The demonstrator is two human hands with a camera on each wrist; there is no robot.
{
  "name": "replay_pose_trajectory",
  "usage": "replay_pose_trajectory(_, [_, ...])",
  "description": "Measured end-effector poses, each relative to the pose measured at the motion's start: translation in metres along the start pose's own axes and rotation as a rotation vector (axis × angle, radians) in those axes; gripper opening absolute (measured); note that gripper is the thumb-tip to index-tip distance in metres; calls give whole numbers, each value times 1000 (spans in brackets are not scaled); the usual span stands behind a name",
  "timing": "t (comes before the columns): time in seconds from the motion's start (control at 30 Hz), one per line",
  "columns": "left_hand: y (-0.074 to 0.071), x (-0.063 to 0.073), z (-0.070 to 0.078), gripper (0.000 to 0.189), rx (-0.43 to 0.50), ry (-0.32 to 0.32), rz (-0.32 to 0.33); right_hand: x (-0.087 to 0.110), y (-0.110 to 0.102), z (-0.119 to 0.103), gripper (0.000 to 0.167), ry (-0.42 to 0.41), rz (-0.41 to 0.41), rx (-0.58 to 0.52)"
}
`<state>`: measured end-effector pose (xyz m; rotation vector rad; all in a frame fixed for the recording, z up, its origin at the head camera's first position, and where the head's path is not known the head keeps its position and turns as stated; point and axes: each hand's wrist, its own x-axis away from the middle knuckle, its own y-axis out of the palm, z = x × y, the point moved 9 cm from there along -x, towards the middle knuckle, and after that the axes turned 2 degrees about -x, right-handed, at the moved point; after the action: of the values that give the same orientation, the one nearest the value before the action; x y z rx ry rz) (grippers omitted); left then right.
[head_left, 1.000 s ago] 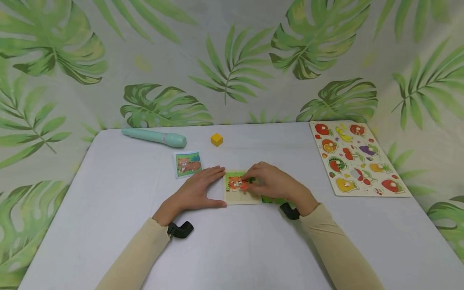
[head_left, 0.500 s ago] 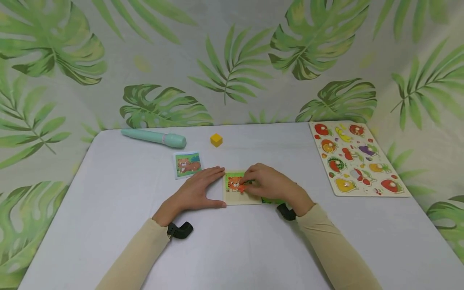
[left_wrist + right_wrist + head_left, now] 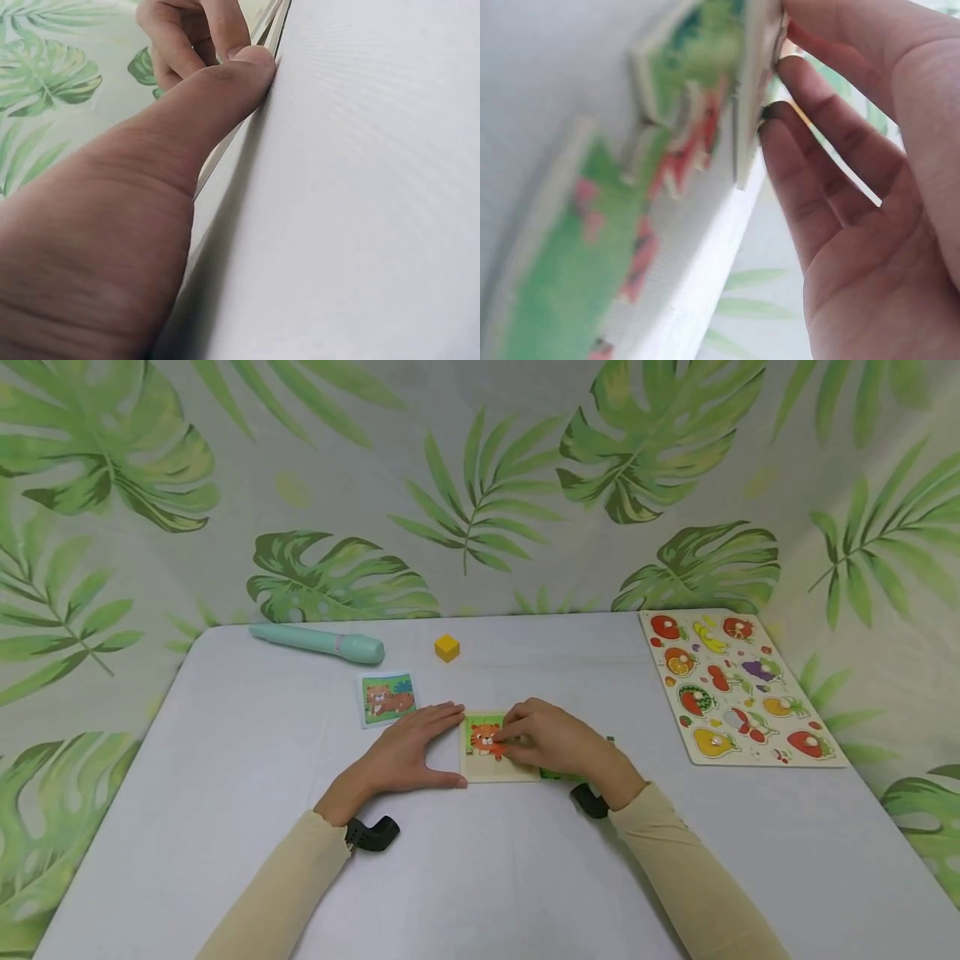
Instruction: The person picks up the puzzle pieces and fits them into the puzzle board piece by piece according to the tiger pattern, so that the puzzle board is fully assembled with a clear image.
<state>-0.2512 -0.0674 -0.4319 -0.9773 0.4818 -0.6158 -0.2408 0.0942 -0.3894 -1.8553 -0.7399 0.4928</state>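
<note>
A small pale wooden puzzle board (image 3: 480,770) lies between the hands, with an orange tiger-face piece (image 3: 483,737) in its upper left part. My left hand (image 3: 408,753) holds the board's left side, fingertips at the upper corner and thumb (image 3: 232,75) at the lower one. Over the board, my right hand (image 3: 551,735) pinches a small orange-red puzzle piece (image 3: 499,754) beside the tiger face, mostly hidden by the fingers. Loose green-and-red puzzle pieces (image 3: 577,247) lie just right of the board, partly under the right hand.
A tiger picture card (image 3: 388,697) lies beyond the left hand. Farther back are a teal microphone-shaped stick (image 3: 318,643) and a yellow cube (image 3: 447,647). A fruit peg puzzle (image 3: 738,693) lies at the right, and a leaf-print cloth (image 3: 480,510) hangs behind the table.
My right hand has shifted slightly left over the board, its fingertips closer to the tiger face. The left hand has stayed in place at the board's left edge.
</note>
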Motion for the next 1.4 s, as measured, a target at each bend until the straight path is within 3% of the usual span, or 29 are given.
replay_pose_trajectory(0.43, [-7, -4, -1, 103, 49, -37, -20, -2, -3, 0, 24, -10, 21, -20])
replay_pose_trajectory(0.63, [-5, -5, -2, 102, 58, -42, -23, 3, -3, 2, 34, 15, -6, -35])
replay_pose_trajectory(1.0, [-1, -2, -3, 103, 28, -28, -19, 21, -8, 13, 35, 82, 9, -102])
replay_pose_trajectory(1.4, [-1, -1, 0, 104, 23, -30, -21, 43, -21, 23, 35, 81, 70, -115])
